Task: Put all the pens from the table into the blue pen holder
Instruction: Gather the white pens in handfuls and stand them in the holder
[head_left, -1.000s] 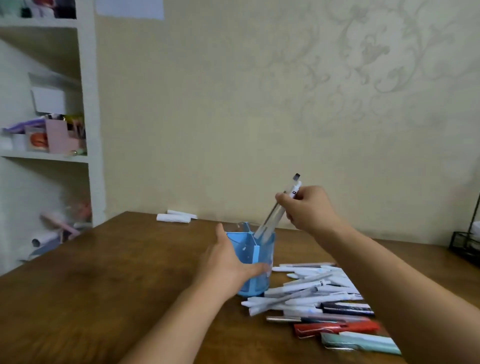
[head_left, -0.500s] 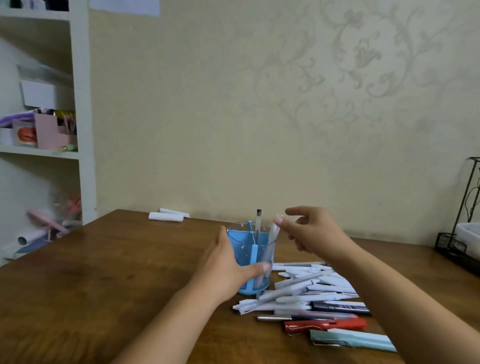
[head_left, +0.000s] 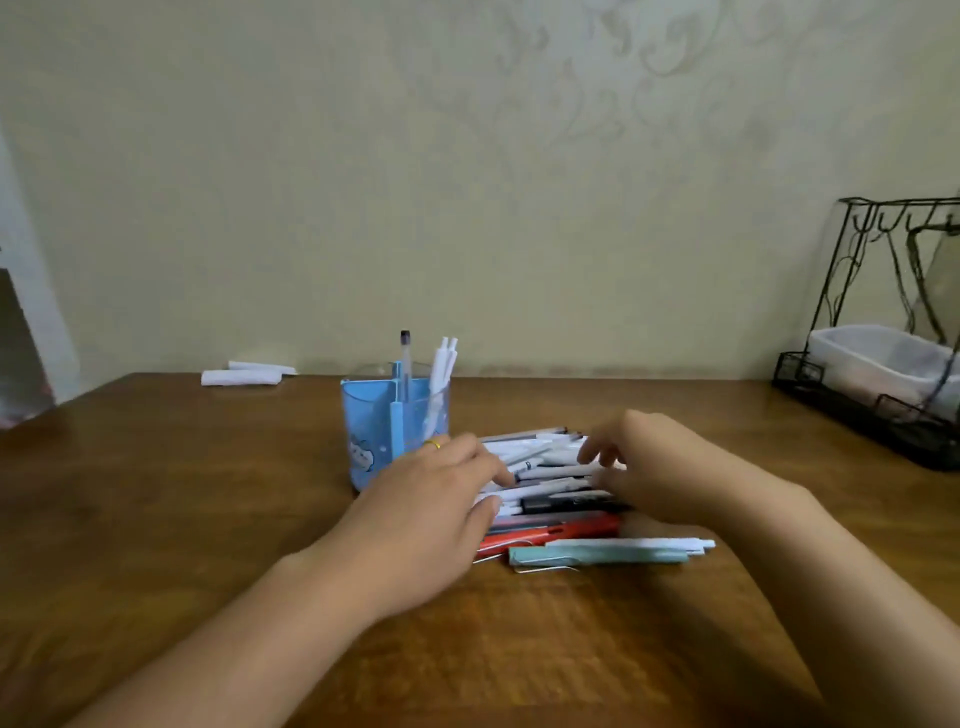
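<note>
The pile of pens (head_left: 550, 483) lies on the brown surface (head_left: 156, 519) just right of the blue pen holder (head_left: 387, 431), their long axes running mostly left to right. The left hand (head_left: 431, 514) rests on the pile's left end, fingers loosely spread over white pens. The right hand (head_left: 660, 467) hovers over the pile's right part, fingers slightly curled; whether it grips a pen I cannot tell. A red pen (head_left: 556, 532) and a pale teal pen (head_left: 597, 555) lie nearest the person. In the holder, three pens (head_left: 439, 374) stand nearly upright.
</note>
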